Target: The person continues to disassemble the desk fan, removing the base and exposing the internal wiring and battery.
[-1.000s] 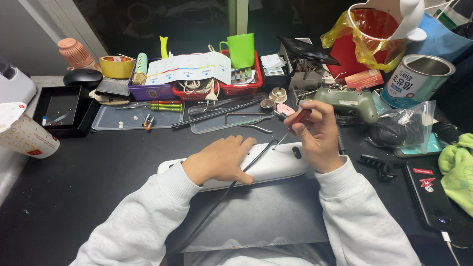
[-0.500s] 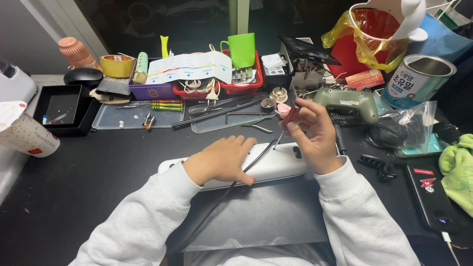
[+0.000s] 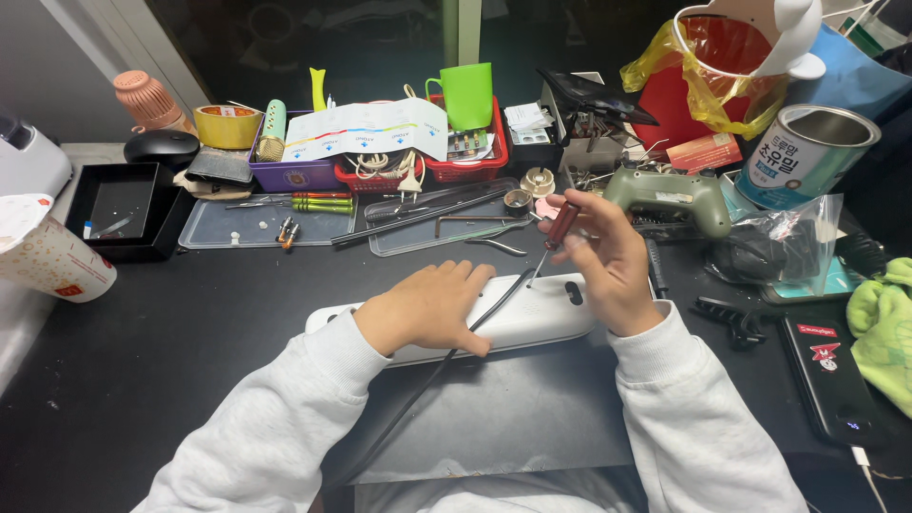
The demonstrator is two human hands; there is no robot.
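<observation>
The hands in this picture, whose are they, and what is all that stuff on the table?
The picture comes from a camera worn on a person's head, looking down, so you see that person's own two arms in white sleeves. The left hand rests flat on a long white power strip lying on the black table; a dark cord runs from it toward the person. The right hand holds a small screwdriver with a dark red handle, its tip pointing down at the strip. Behind lie a green game controller, a green cup, a paint can and clear trays with tools.
</observation>
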